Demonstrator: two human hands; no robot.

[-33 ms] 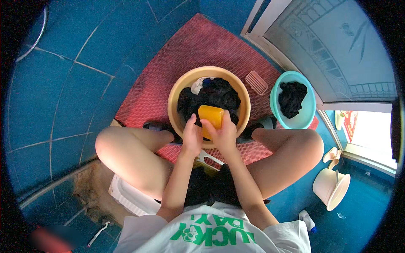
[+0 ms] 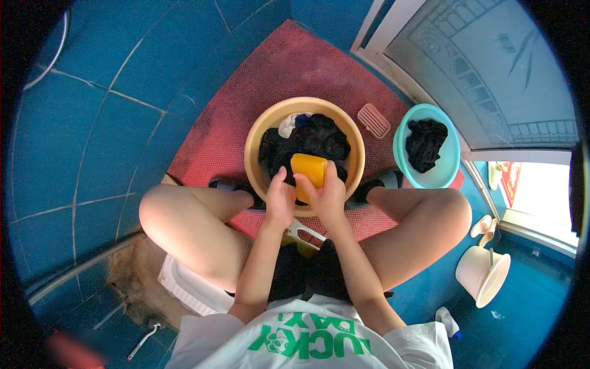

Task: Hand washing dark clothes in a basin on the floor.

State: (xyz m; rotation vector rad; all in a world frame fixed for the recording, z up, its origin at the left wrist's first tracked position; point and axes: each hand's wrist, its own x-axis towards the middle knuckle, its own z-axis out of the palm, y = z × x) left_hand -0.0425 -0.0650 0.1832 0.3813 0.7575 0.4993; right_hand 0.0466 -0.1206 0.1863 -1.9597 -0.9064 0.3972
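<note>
1. Your right hand [image 2: 327,195] is curled around a yellow-orange soap bar [image 2: 309,168]; the grip is closed on the bar's near end, with the fingers wrapped over its right edge.
2. Your left hand [image 2: 280,198] sits just beside the right, fingers bent and pointing forward, its fingertips at the bar's left lower corner. You cannot tell from this view whether that grip truly clasps the bar or only rests against it and the wet cloth below.
3. The soap bar lies over the near part of a tan round basin [image 2: 257,142], on top of dark wet clothes [image 2: 307,138] that fill it. A small pale piece of cloth [image 2: 287,125] shows at the basin's far rim.
4. The basin stands on a red mat [image 2: 233,104] on the blue tiled floor, between your bare knees.
5. To the right, a turquoise basin [image 2: 445,169] holds another dark garment [image 2: 425,142], and a pink ribbed soap dish [image 2: 373,120] lies between the two basins.
6. Hidden or unclear: your palms, the underside of the bar, the basin's near rim behind your hands, and the white object under your wrists.
</note>
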